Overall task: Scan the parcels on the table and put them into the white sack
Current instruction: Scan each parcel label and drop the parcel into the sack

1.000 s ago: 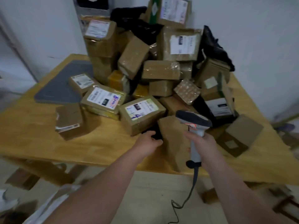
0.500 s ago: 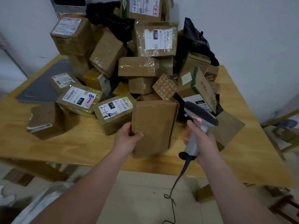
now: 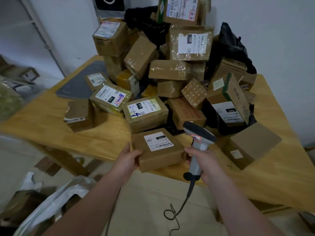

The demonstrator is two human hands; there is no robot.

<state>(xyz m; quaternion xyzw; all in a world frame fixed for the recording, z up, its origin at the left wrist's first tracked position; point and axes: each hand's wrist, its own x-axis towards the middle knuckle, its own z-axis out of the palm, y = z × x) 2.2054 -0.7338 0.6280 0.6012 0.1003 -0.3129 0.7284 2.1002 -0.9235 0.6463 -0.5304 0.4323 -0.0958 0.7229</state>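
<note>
Well, your left hand [image 3: 127, 159] grips the parcel [image 3: 162, 155] by its left edge, thumb on top; the fingers beneath are hidden. The parcel lies flat, label [image 3: 158, 141] up, just in front of the pile [image 3: 170, 70], and I cannot tell whether it rests on the table [image 3: 42, 120] or is lifted clear. Your right hand [image 3: 202, 160] is wrapped round the grip of the scanner [image 3: 199, 135], just right of the parcel; a finger on the trigger cannot be made out. The label's small print is too fine to read. The pile hides much of itself: boxes overlap, black bags [image 3: 233, 45] are wedged behind them, and the top box is cut off by the frame. The sack [image 3: 56, 203] shows only partly, low and left in front of the pile, its mouth unclear. The scanner's cable [image 3: 184, 201] hangs in a loop. The table is pale wood, with a grey mat [image 3: 80, 84] left of the pile. White walls [image 3: 281, 40] stand behind the pile; the floor [image 3: 144, 201] is pale.
</note>
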